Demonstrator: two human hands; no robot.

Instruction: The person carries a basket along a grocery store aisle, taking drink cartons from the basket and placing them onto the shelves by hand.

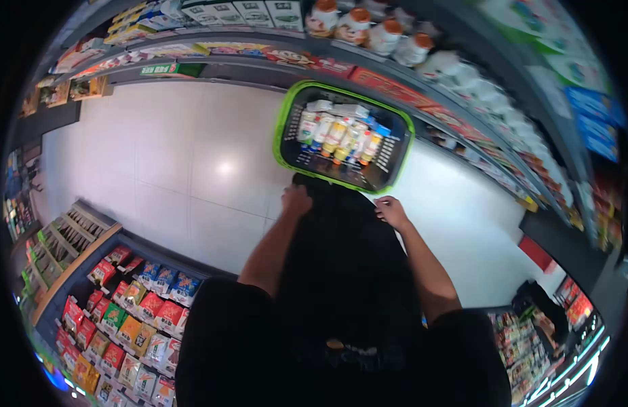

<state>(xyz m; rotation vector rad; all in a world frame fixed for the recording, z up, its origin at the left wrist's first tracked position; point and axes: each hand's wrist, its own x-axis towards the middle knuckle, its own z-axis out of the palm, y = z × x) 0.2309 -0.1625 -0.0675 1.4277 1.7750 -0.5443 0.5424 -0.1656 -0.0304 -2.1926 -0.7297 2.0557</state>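
Head camera view: the basket (281, 129), a dark tub with a bright green rim, sits on the floor (171, 136) at upper centre, loaded with bottles (338, 136) bunched toward its far half, leaving its near end barer. Its far rim runs close along the shelving (246, 80); whether they touch, I cannot tell. Just below the near rim, the left hand (297, 202) is loosely curled and the right hand (392, 211) has its fingers bent near the rim's right corner; whether either grips anything, I cannot tell. Dark clothing (341, 271) fills the space between the forearms and reaches up to the near rim. Left of the basket, pale floor spreads wide to the frame's left side; on the right, a narrower strip slants down between the shelving and the right forearm. Jars with orange lids (387, 34) line the shelving at top centre. At lower left, a rack (41, 308) of bagged packets (151, 305) bounds the open floor with its long dark edge.
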